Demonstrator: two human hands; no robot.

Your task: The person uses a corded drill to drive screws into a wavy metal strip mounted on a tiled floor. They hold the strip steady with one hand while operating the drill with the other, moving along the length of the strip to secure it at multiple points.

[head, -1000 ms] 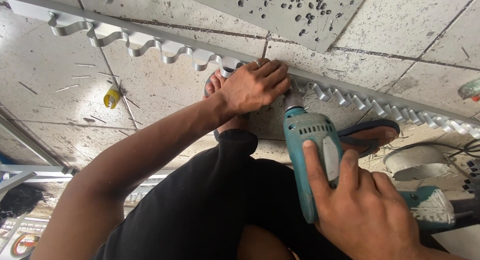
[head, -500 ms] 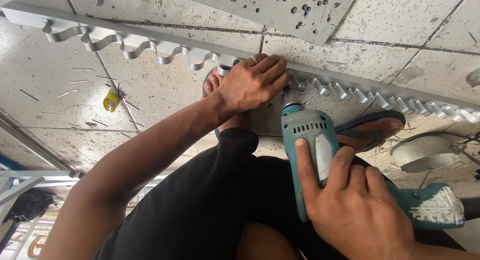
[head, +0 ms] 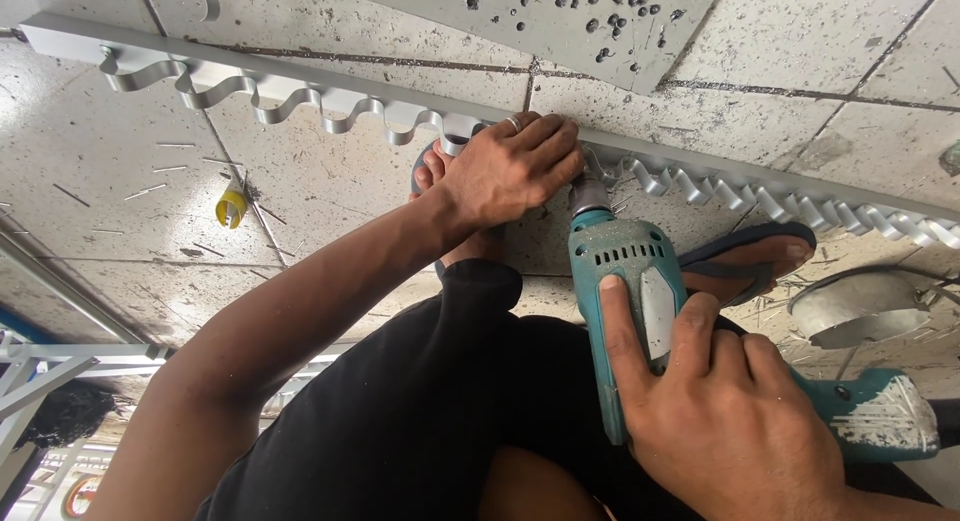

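Note:
A long grey metal bar (head: 300,69) lies on the concrete floor with a wavy metal strip (head: 300,106) along its near side. My left hand (head: 515,166) presses down on the bar and strip near the middle, a ring on one finger. My right hand (head: 730,411) grips a teal power drill (head: 625,281), index finger stretched along its body. The drill's chuck (head: 590,196) points at the strip right beside my left fingers. My bare toes (head: 432,169) show just behind my left wrist.
A perforated grey metal plate (head: 540,21) with dark bits on it lies beyond the bar. A small yellow object (head: 231,207) sits on the floor at left. A round metal bowl (head: 860,306) and an empty sandal (head: 750,261) lie at right. A white metal frame (head: 60,366) is at lower left.
The view has shifted slightly and the drill's tip has edged closer to the strip by my left fingers. Both hands keep their grips.

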